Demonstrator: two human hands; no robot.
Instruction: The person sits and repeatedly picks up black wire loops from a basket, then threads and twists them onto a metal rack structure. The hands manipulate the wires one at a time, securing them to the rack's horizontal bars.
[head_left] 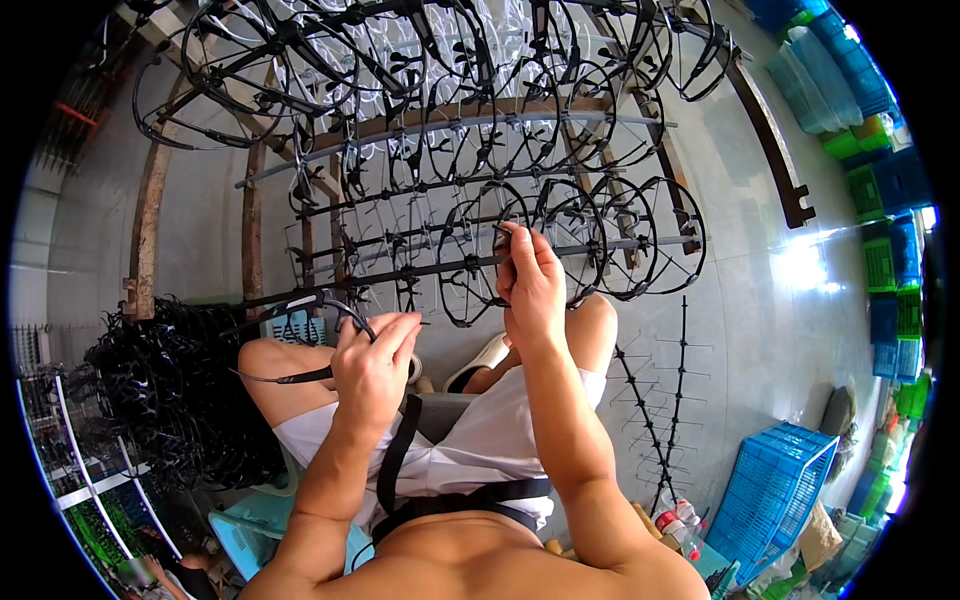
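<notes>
My left hand is closed on a thin curved black plastic frame, which looks like an eyeglass frame; its long ends stick out to the left. My right hand is raised higher, with thumb and fingers pinched together at a black rod of the rack. What lies between those fingertips is too small to make out. Similar black frames hang in a row on the rod, right beside and beyond my right hand. Thin wire clips line the rod to its left.
Further black frames and clear ones hang across the far rods. Left of my knee lies a big heap of black frames. Spare clip rods are at the right, near a blue crate and plastic bottles.
</notes>
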